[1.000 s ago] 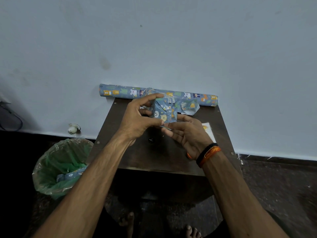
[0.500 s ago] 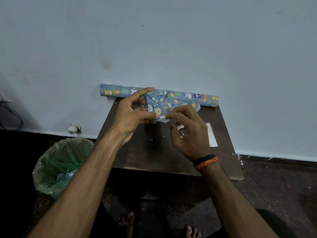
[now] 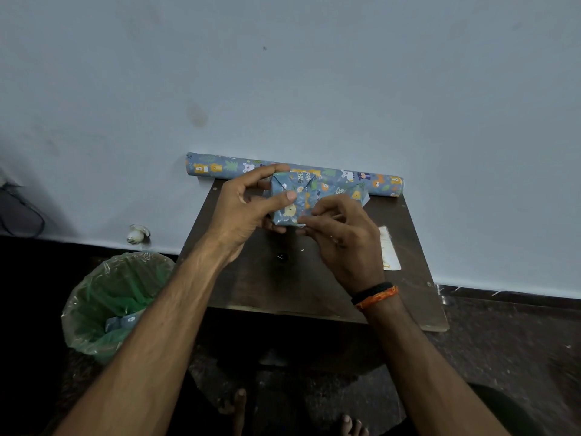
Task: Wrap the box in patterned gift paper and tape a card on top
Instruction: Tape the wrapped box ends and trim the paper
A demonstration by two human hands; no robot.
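Both hands are holding the box up above the far half of the table, so it's sitting in the air, not on the wood. It's already covered in the blue animal-print paper, with a folded end flap facing the camera. The left hand is gripping it from the left side: thumb lying across the front face, index finger curling over the top edge, and the other fingers are tucking underneath where I can't really see them. The right hand is pinching at the lower right edge of the box with curled fingertips, and it's covering most of that side, so whatever is between those fingers is hard to make out. A loose bit of paper is sticking out behind the right hand.

The paper roll is lying along the wall at the back edge of the table, its middle hidden by the box. The card is lying flat near the table's right edge, partly blocked by the right hand. A bin with a green liner is sitting on the floor to the left, with a scrap of the same paper inside. The lighting is dim, so the floor is mostly dark.
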